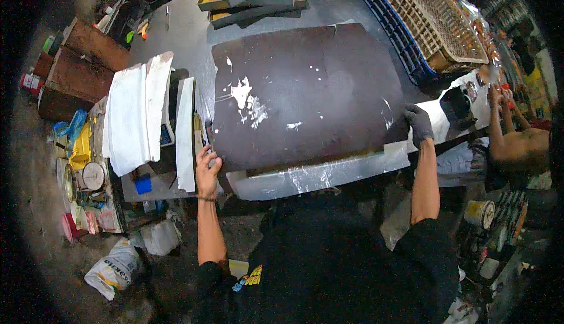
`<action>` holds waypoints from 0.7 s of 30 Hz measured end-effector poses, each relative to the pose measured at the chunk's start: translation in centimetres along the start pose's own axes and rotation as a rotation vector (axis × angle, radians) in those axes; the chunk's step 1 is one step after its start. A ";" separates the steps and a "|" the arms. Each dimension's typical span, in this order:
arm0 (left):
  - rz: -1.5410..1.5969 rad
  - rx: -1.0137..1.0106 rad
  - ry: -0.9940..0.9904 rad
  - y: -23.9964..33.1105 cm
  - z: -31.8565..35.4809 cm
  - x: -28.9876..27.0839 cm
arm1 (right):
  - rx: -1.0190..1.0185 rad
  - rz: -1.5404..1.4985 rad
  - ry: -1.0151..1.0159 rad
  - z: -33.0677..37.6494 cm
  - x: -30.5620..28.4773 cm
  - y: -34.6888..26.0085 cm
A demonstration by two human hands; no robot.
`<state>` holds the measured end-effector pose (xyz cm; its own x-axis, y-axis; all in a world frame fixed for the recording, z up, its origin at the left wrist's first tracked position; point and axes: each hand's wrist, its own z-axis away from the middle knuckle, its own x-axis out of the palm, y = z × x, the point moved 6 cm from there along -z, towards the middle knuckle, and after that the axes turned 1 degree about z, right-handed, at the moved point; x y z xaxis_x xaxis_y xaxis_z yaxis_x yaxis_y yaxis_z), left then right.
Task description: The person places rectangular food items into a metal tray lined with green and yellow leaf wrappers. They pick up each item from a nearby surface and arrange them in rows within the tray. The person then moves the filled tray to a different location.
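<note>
A large dark brown board (317, 95) lies across the table in front of me, marked with white scuffed patches, mostly on its left half. My bare left hand (207, 170), with a dark bracelet at the wrist, grips the board's near left corner. On the right edge, my right hand (418, 125) in a dark grey glove has its fingers curled around the rim. Under the board's near edge sticks out a glossy translucent plastic sheet (323, 178). Just left of my left hand stands a narrow white strip (185, 136), beside a stack of wider white sheets (138, 112).
Yellow-lined shallow metal trays (252, 4) are stacked at the far side. Beige and blue plastic crates (437, 27) stand far right, near another person's arm (496, 118). Brown boxes (82, 68) are at left; a white sack (114, 268) lies on the floor.
</note>
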<state>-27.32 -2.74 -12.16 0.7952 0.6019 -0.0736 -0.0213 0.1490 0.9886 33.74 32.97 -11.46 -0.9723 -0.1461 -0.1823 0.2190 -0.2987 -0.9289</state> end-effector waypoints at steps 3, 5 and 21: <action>-0.584 0.023 0.005 -2.1 -1.3 0.0 | 0.007 0.275 0.010 -1.7 2.1 1.1; -0.541 -0.033 0.010 -3.5 -1.4 0.0 | 0.048 0.422 0.038 -2.2 2.8 1.9; -0.363 0.019 0.100 -1.8 0.5 0.7 | -0.260 0.509 0.480 5.6 -5.5 7.4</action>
<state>-26.48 -2.97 -13.97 0.6858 0.5863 -0.4313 0.2631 0.3528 0.8980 41.12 26.32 -15.51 -0.6973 0.2384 -0.6760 0.6835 -0.0631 -0.7272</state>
